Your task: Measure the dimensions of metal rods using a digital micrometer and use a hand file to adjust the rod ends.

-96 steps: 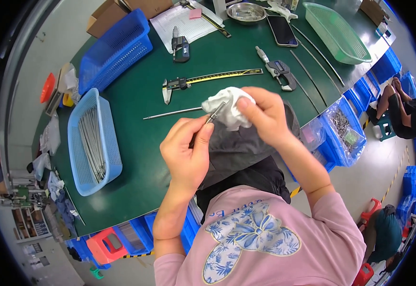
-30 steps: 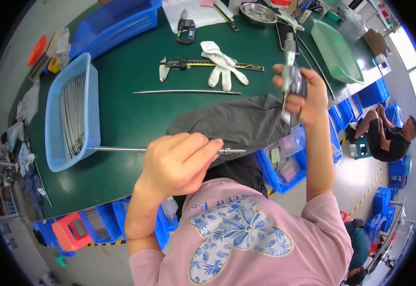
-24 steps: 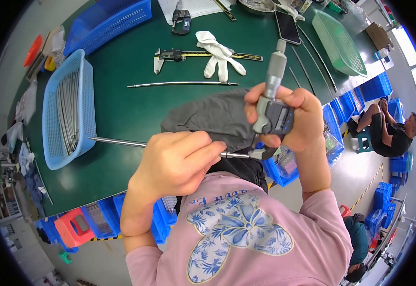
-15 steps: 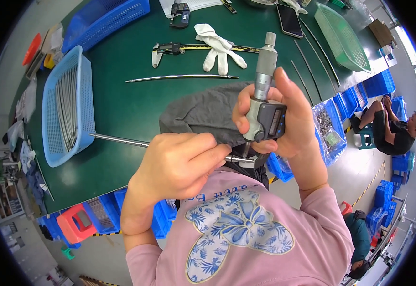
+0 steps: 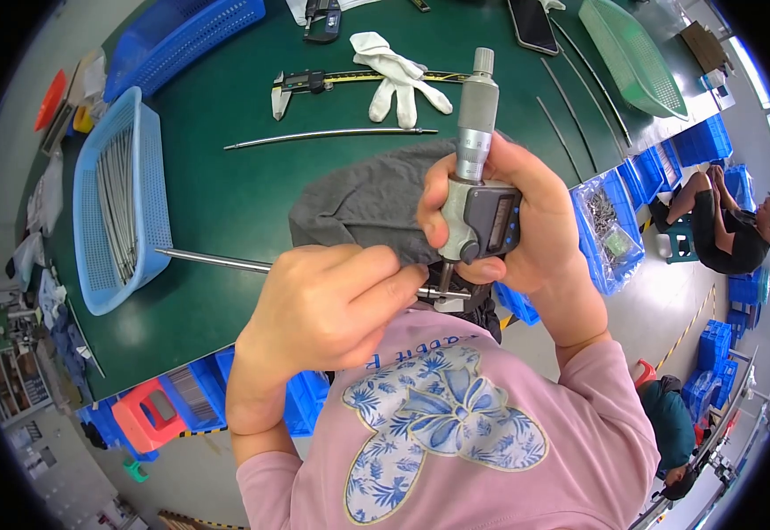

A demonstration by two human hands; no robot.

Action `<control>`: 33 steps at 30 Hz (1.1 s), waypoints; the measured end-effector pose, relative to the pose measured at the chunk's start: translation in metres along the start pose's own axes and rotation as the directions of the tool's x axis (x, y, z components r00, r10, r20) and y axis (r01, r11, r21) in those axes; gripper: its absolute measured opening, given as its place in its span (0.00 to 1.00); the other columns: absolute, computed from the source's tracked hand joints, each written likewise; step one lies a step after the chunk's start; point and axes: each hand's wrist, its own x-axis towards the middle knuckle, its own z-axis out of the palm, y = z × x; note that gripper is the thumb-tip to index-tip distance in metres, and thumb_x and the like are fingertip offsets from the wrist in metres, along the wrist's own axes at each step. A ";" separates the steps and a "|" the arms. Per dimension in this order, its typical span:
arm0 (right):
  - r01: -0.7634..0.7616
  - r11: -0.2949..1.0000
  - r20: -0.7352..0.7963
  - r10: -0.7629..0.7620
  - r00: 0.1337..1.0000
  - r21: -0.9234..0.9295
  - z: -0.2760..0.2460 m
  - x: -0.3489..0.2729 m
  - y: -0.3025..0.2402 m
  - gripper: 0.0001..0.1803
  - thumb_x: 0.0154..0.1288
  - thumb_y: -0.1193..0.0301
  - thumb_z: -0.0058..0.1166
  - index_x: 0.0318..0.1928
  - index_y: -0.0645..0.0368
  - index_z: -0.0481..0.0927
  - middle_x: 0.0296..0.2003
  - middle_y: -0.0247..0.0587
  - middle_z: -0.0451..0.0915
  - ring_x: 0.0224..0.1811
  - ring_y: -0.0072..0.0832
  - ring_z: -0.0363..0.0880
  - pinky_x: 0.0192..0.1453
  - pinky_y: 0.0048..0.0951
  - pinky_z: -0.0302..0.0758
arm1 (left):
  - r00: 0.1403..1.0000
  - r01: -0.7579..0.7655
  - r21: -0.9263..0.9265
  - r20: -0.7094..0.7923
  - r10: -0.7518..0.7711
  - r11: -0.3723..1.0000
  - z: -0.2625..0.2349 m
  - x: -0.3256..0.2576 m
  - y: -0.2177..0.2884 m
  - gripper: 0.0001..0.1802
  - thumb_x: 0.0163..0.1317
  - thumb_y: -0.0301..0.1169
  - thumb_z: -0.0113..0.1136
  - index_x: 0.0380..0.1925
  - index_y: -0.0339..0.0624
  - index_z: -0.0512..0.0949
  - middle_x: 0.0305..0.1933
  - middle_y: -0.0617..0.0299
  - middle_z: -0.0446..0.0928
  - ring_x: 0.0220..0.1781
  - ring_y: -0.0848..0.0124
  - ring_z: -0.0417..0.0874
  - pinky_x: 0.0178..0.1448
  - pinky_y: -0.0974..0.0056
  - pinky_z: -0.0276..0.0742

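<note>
My left hand (image 5: 328,305) grips a long thin metal rod (image 5: 213,259) that sticks out to the left over the green table (image 5: 226,190). My right hand (image 5: 517,225) holds a grey digital micrometer (image 5: 476,190) upright, its thimble pointing away from me. The rod's right end sits in the micrometer's jaw, just below my right fingers. A grey cloth (image 5: 363,203) lies under both hands at the table's near edge.
A light blue basket (image 5: 124,199) with several rods stands left. A loose rod (image 5: 328,134), a caliper (image 5: 314,81), a white glove (image 5: 398,75) and a green basket (image 5: 632,53) lie farther back. Blue bins (image 5: 619,230) line the right edge; a seated person (image 5: 725,221) is beyond.
My right hand picked up the micrometer from the far right and brought it to the rod's end. The white cloth I wiped with earlier now lies on the table.
</note>
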 end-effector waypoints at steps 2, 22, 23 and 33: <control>-0.003 1.000 0.009 0.002 1.000 0.013 0.000 0.001 0.001 0.31 0.67 0.51 0.26 0.36 0.70 0.71 0.26 0.56 0.74 0.12 0.25 0.65 0.08 0.17 0.62 | 1.000 0.000 -0.004 -0.005 0.000 1.000 0.001 0.000 0.001 0.14 0.32 0.24 0.61 0.26 0.38 0.79 0.17 0.64 0.66 0.15 0.69 0.69 0.16 0.66 0.61; -0.038 0.995 -0.063 0.032 0.998 -0.095 0.001 -0.002 0.006 0.36 0.58 0.41 0.36 0.33 0.68 0.75 0.23 0.48 0.76 0.09 0.23 0.64 0.10 0.19 0.60 | 0.999 -0.032 0.045 -0.003 0.033 0.998 0.004 -0.004 0.000 0.13 0.33 0.26 0.57 0.26 0.42 0.78 0.17 0.66 0.61 0.14 0.72 0.66 0.15 0.66 0.60; -0.034 0.997 -0.056 0.030 0.998 -0.074 -0.001 -0.001 0.007 0.37 0.59 0.40 0.32 0.34 0.68 0.75 0.24 0.51 0.76 0.09 0.24 0.65 0.09 0.18 0.61 | 0.999 -0.037 0.046 -0.010 0.038 0.998 0.004 -0.003 0.000 0.13 0.33 0.26 0.57 0.26 0.42 0.78 0.17 0.66 0.61 0.14 0.72 0.66 0.14 0.66 0.60; -0.062 0.994 -0.078 0.056 0.995 -0.085 0.005 0.001 0.011 0.38 0.59 0.39 0.33 0.33 0.67 0.75 0.23 0.48 0.77 0.09 0.23 0.64 0.10 0.18 0.60 | 0.997 -0.075 0.043 -0.013 0.075 0.996 0.001 -0.003 -0.003 0.15 0.30 0.25 0.58 0.26 0.40 0.79 0.18 0.65 0.67 0.14 0.70 0.69 0.15 0.67 0.61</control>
